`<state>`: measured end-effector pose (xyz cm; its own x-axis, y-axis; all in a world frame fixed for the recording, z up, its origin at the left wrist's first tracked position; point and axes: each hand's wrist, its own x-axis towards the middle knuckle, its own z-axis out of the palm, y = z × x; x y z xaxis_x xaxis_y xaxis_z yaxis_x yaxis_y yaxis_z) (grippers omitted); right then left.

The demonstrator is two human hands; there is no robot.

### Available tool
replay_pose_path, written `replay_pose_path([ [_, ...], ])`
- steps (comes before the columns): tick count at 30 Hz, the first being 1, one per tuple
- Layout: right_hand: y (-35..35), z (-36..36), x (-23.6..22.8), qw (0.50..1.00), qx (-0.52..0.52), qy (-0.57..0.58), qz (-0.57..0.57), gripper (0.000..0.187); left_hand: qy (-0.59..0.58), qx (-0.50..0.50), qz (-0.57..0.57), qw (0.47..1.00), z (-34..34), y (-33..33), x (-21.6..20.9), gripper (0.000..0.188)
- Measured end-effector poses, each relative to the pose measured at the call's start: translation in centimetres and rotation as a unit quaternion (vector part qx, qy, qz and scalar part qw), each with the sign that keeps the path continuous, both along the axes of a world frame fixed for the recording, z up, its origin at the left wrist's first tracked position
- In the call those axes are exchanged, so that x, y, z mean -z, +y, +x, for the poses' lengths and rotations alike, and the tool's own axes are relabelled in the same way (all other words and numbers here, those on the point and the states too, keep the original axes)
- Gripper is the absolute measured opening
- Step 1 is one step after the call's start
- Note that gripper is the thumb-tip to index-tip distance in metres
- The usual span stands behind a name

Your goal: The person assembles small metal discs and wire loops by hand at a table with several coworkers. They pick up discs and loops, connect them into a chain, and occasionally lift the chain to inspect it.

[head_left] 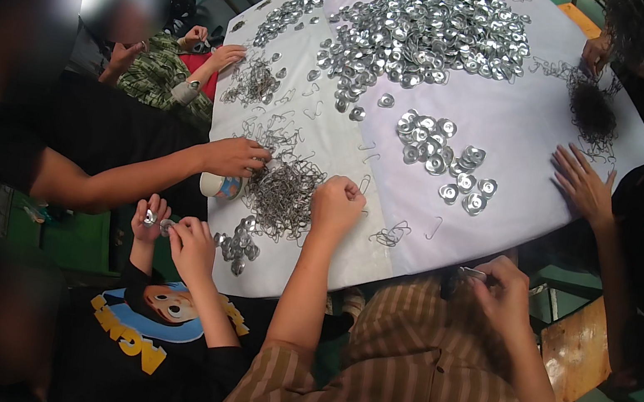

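Your left hand point(337, 203) rests closed in a loose fist on the white cloth-covered round table point(520, 123), near its lower edge, fingertips pinched together just beside the tangled pile of thin grey wire hooks point(283, 191). Whether a hook is pinched between the fingers cannot be told. A few single hooks and a small loose clump of wire point(391, 233) lie on the cloth just right of this hand.

Your right hand point(497, 289) is held off the table's lower edge, above your striped brown lap, curled around a small shiny metal piece point(471, 272) that protrudes to the left (its exact shape is too small to make out).

Work status, as a judgement:
- Remaining stock: the large heap of shiny round silver metal discs point(429, 29) covering the far side of the table looks untouched and is much the largest quantity in view.
- Staged stock: a smaller group of silver discs point(442, 161) lies on the cloth toward the right edge, within your reach.
- Finished stock: no separate collection of completed pieces is identifiable, so most of the job appears left to do.

Other persons work around the table. One person's hand point(234, 157) reaches into the hook pile from the left edge; another's open hand point(582, 183) lies flat at the right edge; a third pair of hands point(174, 232) holds a disc below the lower-left edge.
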<state>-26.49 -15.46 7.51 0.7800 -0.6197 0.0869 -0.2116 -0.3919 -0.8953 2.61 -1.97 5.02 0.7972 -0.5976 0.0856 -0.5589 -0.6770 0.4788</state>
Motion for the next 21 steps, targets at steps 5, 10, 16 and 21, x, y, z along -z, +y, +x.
replay_pose_path([
  [5, 0.0, -0.4, -0.1, 1.0, 0.012, 0.001, 0.019, 0.011, 0.186, 0.049, 0.144, 0.971, -0.5, 3.8, -0.8, 0.014],
  [10, 0.1, 0.5, 0.1, 0.999, -0.014, 0.0, 0.031, 0.011, -0.046, 0.013, 0.02, 0.999, -1.3, 2.6, -0.1, 0.013],
  [16, 0.4, 0.7, -0.4, 0.999, -0.002, -0.014, 0.034, 0.013, -0.126, 0.01, 0.182, 0.975, -0.3, -4.1, 2.0, 0.015],
  [21, 0.4, 0.8, 0.2, 0.997, -0.004, -0.028, 0.073, 0.013, -0.087, 0.022, 0.182, 0.979, 0.2, -4.9, 1.0, 0.013],
])
